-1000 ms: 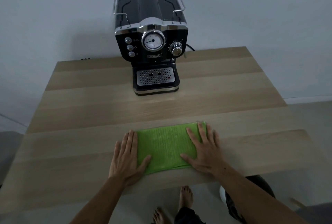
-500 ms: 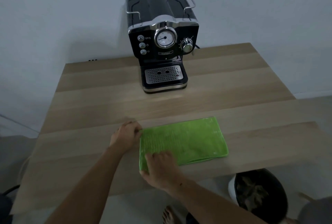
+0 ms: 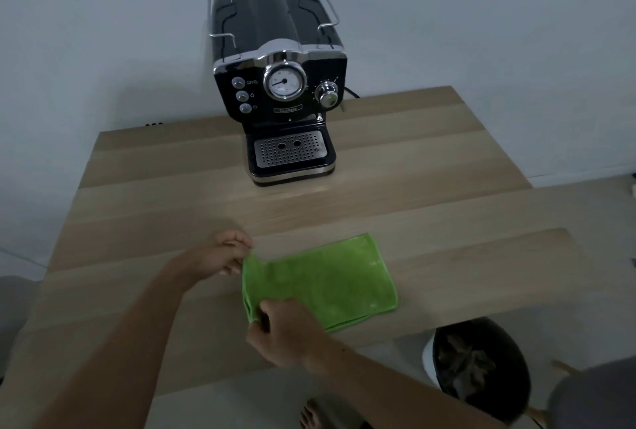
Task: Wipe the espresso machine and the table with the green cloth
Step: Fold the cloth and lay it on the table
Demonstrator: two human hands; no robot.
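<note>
Through the head camera I looked down on a pale wooden table (image 3: 447, 187) with long plank seams, set against a plain grey-white wall (image 3: 103, 32). The folded green microfibre cloth (image 3: 330, 284) lay near the table's front edge, a little left of centre. Most of it was flat on the wood, but its left edge was raised off the surface.

The left hand (image 3: 220, 254) had its fingers curled and pinched the cloth's far left corner, holding it up. The right hand (image 3: 282, 332) was clenched round the near left corner, with the fabric bunched under its knuckles. I could not make out how its thumb sat beneath the cloth. Both forearms were bare and reached in from the bottom of my view.

The glossy black espresso machine with chrome trim (image 3: 278, 84) stood upright at the back of the table, well apart from the cloth and from both hands. I could see its round white dial gauge (image 3: 285, 82), three small buttons down the left of the front, a chrome knob (image 3: 328, 96) on the right, and a perforated metal drip tray (image 3: 290, 151) at the base. A thin black cable (image 3: 351, 93) ran off behind it.

Below the table's front right corner, on the floor, sat a round dark container with a white outer wall (image 3: 481, 366); its contents were too dim to identify. A bare foot (image 3: 311, 416) showed at the bottom edge.
</note>
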